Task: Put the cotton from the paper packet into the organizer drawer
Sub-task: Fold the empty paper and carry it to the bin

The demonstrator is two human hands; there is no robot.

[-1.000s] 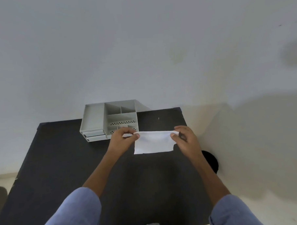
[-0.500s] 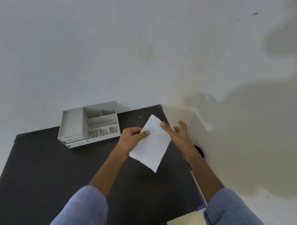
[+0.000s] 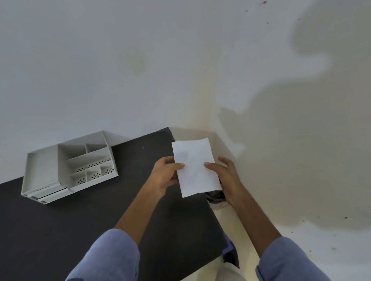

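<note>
A white paper packet [image 3: 194, 166] is held upright over the right edge of the black table [image 3: 77, 225]. My left hand [image 3: 165, 173] pinches its left edge with thumb on top. On the packet's right edge my right hand [image 3: 225, 172] holds with the thumb on the front, its other fingers spread behind. No cotton shows; the packet's inside is hidden. The grey organizer [image 3: 68, 166] stands at the table's far left against the wall, with open compartments on top and two shut drawers [image 3: 48, 192] at its front left.
A white wall [image 3: 176, 55] rises right behind the table. A dark round object [image 3: 214, 197] lies low beyond the table's right edge, mostly hidden by the packet and my right hand. Pale floor lies to the right.
The packet has turned from horizontal to upright and moved right, past the table's edge. Both hands shifted from its top corners to its sides. The view has swung right.
</note>
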